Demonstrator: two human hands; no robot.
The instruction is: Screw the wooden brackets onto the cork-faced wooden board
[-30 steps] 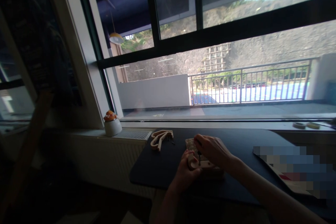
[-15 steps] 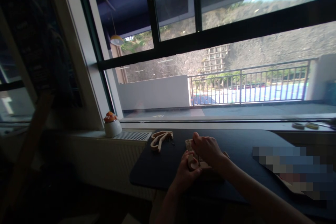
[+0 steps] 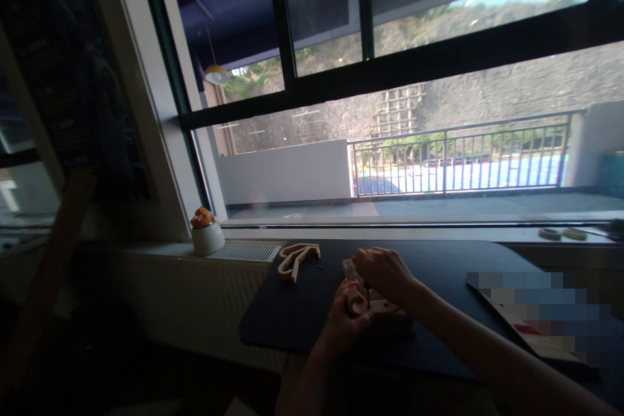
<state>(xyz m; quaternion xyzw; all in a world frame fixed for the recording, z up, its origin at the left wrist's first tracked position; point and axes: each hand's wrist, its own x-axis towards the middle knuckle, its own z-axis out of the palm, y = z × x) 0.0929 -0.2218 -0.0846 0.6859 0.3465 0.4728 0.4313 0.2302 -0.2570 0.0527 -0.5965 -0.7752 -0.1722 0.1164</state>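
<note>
A small pale wooden assembly [image 3: 385,313] lies on the black mat [image 3: 302,305] in front of me. My left hand [image 3: 342,320] is closed on its left end and steadies it. Above it, my right hand [image 3: 385,274] is curled round a thin dark tool [image 3: 368,295] that stands upright with its tip on the wood. A second wooden part with a gridded face [image 3: 350,267] peeks out just behind my right hand.
Curved wooden cut-outs [image 3: 296,258] lie at the mat's far left corner. A white pot with an orange top [image 3: 206,232] stands on the sill beside a vent grille [image 3: 245,252]. A flat sheet [image 3: 531,322] covers the mat's right side. Tape rolls [image 3: 560,233] rest on the far right sill.
My right hand has shifted slightly left and lower over the wooden assembly, still gripping the thin tool. The left hand stays on the wood. The view has drifted a little.
</note>
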